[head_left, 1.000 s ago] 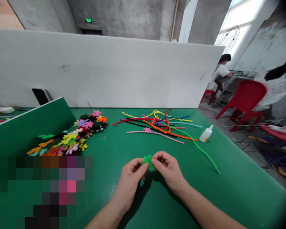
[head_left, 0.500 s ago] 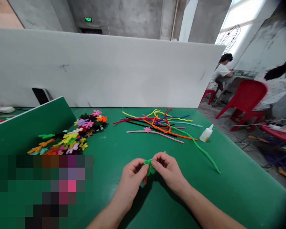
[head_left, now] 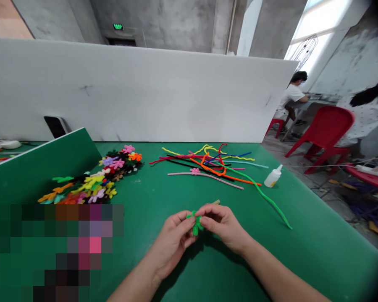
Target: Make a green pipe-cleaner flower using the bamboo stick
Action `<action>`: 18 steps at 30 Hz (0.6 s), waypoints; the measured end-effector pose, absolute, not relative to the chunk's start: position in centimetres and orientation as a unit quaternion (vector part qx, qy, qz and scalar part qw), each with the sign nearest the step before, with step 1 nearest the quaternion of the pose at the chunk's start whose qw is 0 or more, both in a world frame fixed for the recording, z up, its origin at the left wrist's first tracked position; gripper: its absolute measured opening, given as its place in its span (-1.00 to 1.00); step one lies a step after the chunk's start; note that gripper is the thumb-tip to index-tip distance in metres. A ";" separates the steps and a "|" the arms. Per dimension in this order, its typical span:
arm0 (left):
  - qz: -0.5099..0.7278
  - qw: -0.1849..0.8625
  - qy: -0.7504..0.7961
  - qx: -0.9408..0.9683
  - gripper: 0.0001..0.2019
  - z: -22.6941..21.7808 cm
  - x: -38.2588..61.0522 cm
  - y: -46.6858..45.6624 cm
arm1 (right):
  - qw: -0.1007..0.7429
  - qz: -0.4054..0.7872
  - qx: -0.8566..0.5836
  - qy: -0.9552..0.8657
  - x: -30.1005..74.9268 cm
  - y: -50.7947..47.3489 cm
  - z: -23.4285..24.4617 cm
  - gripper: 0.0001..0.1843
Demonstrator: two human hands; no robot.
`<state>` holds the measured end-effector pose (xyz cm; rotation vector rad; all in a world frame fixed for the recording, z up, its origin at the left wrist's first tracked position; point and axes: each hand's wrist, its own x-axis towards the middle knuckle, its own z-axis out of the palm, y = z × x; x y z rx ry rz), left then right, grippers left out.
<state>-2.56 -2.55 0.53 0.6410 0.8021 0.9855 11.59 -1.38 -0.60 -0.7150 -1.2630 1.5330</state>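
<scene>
A small green pipe-cleaner flower [head_left: 196, 227] with rounded petals is held up over the near middle of the table. My left hand [head_left: 175, 235] pinches it from the left between thumb and fingers. From the other side, my right hand [head_left: 226, 225] has its thumb and fingertips closed at the flower's right and upper petals. A pale beige stick-like end [head_left: 216, 202] shows just beyond my right fingers; whether it is held or lies on the table I cannot tell. Past my hands lies a loose spread of coloured pipe cleaners [head_left: 204, 178], with a small pink flower [head_left: 195, 171] among them.
A white squeeze bottle [head_left: 273, 176] stands on the green table [head_left: 315, 243] at right. Finished-looking flowers [head_left: 94, 181] are heaped at left beside a green board [head_left: 50, 153]. A white partition [head_left: 176, 96] closes the back. Two people sit beyond, near a red chair [head_left: 323, 130].
The green flower has turned so more of its petals face me. My left hand has shifted slightly, and my right fingers have changed their hold on the petals.
</scene>
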 end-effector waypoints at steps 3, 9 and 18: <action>0.439 0.776 0.346 0.293 -0.87 0.5 -2.6 -2.6 | 0.482 0.653 -0.281 -0.512 11.7 -1.3 -0.5 -0.86; 0.435 0.789 0.330 0.283 -0.88 0.9 -2.5 -2.8 | 0.497 0.647 -0.283 -0.503 11.8 -1.3 -0.8 -0.87; 0.411 0.810 0.291 0.300 -0.90 1.2 -2.5 -2.8 | 0.489 0.642 -0.271 -0.525 11.8 -1.5 -0.6 -0.83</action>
